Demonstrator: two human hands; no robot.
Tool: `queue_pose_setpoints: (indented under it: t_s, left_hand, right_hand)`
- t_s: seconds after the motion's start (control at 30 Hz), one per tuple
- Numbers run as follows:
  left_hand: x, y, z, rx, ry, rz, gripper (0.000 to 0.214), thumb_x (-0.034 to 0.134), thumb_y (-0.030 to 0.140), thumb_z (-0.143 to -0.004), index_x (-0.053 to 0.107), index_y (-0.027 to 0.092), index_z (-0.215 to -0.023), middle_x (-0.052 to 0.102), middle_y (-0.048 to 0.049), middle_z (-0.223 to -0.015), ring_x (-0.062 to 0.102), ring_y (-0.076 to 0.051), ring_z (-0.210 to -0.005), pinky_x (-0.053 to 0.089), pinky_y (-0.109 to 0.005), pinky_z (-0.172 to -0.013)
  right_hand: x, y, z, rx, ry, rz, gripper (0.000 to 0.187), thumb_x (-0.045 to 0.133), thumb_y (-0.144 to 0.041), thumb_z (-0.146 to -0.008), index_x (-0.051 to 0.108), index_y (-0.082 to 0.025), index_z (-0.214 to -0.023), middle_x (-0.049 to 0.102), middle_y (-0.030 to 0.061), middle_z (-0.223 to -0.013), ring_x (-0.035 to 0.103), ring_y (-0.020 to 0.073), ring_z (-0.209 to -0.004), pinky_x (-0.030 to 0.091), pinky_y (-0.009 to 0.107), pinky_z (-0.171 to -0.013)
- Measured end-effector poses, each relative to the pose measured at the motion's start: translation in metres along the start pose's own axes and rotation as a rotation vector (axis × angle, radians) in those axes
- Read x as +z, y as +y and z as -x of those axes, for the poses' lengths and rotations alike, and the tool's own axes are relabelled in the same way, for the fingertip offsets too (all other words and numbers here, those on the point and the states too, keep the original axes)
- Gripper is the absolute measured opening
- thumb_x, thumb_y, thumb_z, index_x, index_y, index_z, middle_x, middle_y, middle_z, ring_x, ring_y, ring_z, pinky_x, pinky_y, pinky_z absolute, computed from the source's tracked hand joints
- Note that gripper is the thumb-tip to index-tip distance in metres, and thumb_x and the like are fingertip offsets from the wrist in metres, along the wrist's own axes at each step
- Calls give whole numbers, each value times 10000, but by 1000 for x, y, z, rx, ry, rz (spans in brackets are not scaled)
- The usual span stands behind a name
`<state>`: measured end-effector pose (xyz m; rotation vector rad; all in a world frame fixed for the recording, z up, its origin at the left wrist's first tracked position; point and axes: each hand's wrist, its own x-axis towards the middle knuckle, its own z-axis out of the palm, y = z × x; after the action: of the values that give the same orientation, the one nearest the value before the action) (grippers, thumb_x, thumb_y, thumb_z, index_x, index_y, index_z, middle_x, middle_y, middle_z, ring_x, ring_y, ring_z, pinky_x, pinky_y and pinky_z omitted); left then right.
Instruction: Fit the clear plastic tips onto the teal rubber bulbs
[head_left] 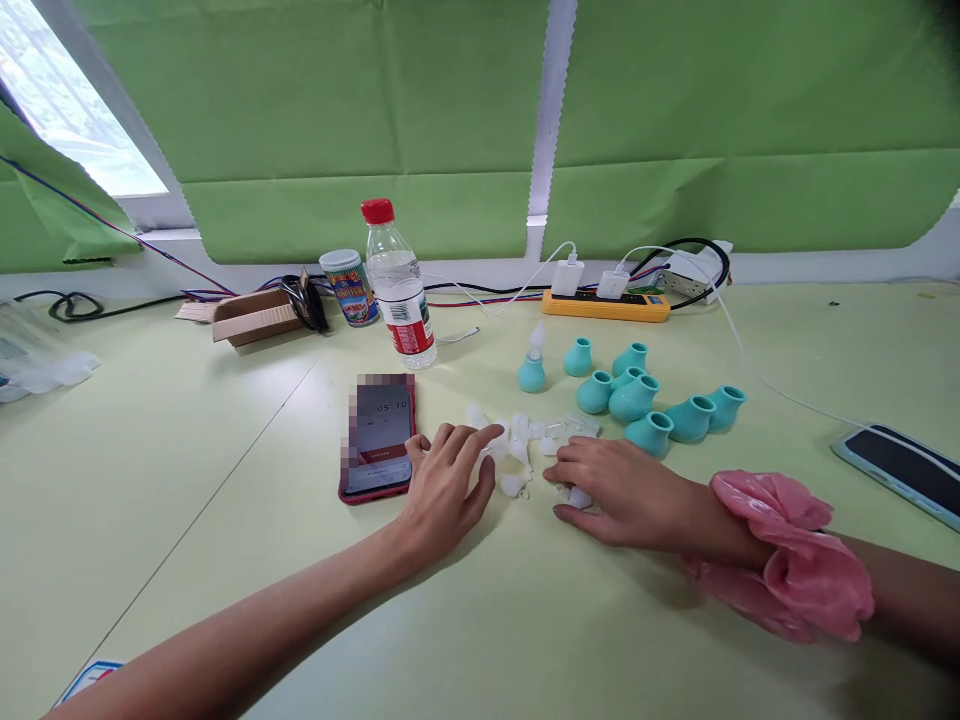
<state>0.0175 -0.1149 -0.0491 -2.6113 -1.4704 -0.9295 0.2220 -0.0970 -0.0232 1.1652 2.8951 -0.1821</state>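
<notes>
My left hand (448,483) lies on the table beside a red-cased phone (379,437), fingers stretched out toward a scatter of small clear plastic caps (525,435). My right hand (619,490), with a pink scrunchie (787,555) on the wrist, rests palm down with its fingers curled over a clear cap (579,497). Just beyond my right hand lie several teal rubber bulbs (649,400). One teal bulb (532,368) stands upright with a clear tip fitted on it.
A water bottle (397,290) with a red cap, a printed cup (349,287) and a small cardboard box (251,317) stand at the back. An orange power strip (606,304) with chargers and cables is behind the bulbs. A second phone (900,470) lies at the right.
</notes>
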Motion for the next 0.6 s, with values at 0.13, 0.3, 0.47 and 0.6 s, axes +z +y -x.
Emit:
queue_pose_setpoints:
  t_s: [0.13, 0.3, 0.47, 0.6]
  left_hand:
    - [-4, 13, 11, 321, 81, 208, 240, 340, 94, -810, 491, 137, -992, 495, -74, -809, 469, -136, -709, 398, -264, -612]
    - [5, 26, 18, 432, -201, 94, 211, 371, 216, -857, 532, 123, -957, 529, -60, -719, 492, -135, -622, 440, -246, -560]
    - [9, 16, 12, 152, -225, 177, 222, 404, 226, -844, 518, 131, -1010, 587, -64, -775, 531, -164, -727, 462, -276, -646]
    - [6, 12, 9, 10, -211, 167, 227, 443, 235, -822, 527, 163, -1020, 607, -59, -820, 534, -200, -801, 445, -347, -704]
  right_hand:
    - [-1, 2, 0, 11, 2, -38, 184, 492, -287, -731, 601, -150, -786, 586, 67, -772, 528, 202, -774, 335, 282, -602]
    - [0, 1, -2, 29, 13, -90, 154, 493, -277, -728, 578, -151, -755, 592, 59, -764, 530, 198, -777, 353, 284, -625]
    - [5, 1, -4, -16, 79, -213, 93, 476, -164, -731, 568, -164, -716, 598, 30, -721, 536, 163, -729, 368, 264, -612]
    - [10, 2, -6, -87, 356, -447, 83, 511, -181, -754, 594, -176, -762, 623, 33, -743, 554, 148, -721, 414, 271, -636]
